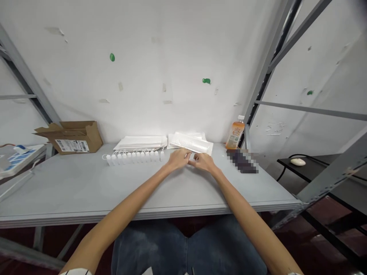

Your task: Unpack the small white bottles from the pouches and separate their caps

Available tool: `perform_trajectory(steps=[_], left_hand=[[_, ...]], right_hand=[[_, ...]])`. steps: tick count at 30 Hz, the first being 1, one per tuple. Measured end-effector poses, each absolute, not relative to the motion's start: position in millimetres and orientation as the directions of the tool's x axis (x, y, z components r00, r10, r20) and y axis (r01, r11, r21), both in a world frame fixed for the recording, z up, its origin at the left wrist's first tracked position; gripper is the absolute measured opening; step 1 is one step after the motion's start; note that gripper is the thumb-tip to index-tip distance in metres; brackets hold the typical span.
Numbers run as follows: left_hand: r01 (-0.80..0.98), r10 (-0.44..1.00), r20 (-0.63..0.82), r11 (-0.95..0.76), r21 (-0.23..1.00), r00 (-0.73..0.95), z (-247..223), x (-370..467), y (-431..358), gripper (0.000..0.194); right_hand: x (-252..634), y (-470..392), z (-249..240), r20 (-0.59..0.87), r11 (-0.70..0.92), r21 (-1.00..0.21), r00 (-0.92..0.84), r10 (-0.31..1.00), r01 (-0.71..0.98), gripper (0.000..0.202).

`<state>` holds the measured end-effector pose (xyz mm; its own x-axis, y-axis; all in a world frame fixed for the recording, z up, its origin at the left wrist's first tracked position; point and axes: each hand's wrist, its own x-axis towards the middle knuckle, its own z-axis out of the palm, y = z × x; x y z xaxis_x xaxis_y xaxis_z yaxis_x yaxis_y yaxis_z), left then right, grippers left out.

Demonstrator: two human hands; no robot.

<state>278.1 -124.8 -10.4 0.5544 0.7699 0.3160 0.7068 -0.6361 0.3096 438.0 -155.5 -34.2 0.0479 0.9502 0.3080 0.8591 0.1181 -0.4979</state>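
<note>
Just below frame centre, left hand and right hand close together, fingers curled; cannot tell whether clamped on anything. Row of small white plastic bottles stands left of centre; shiny white flat plastic packet lies above the hands. Grey tabletop beneath.

On the table, bottles stand right of the box

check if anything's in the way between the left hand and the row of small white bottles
Nothing visible stands between the left hand and the row of small white bottles. The white packets lie farther back, by the wall, and the right hand is on the side away from the bottles.
</note>
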Motion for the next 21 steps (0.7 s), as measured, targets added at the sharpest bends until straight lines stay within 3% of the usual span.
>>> perform_trajectory(steps=[5,8,12,15,21], left_hand=[[0.588,0.768,0.187,-0.600,0.542,0.612,-37,271,-110,0.033],[0.604,0.809,0.163,-0.540,0.586,0.565,-36,271,-112,0.032],[0.673,0.866,0.130,-0.463,0.577,0.483,-34,276,-116,0.040],[0.675,0.847,0.102,-0.484,0.557,0.522,-33,277,-117,0.039],[0.719,0.824,0.171,-0.557,0.415,0.539,-29,268,-126,0.029]], right_hand=[[448,-152,-38,0.235,0.149,-0.514,-0.028,0.972,0.844,0.034],[452,-152,-35,0.205,0.177,-0.568,-0.070,0.976,0.804,0.033],[459,-153,-31,0.154,0.186,-0.656,-0.111,0.982,0.731,0.032],[465,-154,-27,0.091,0.166,-0.741,-0.147,0.985,0.650,0.030],[477,-156,-18,0.067,0.108,-0.906,-0.112,0.991,0.410,0.032]])
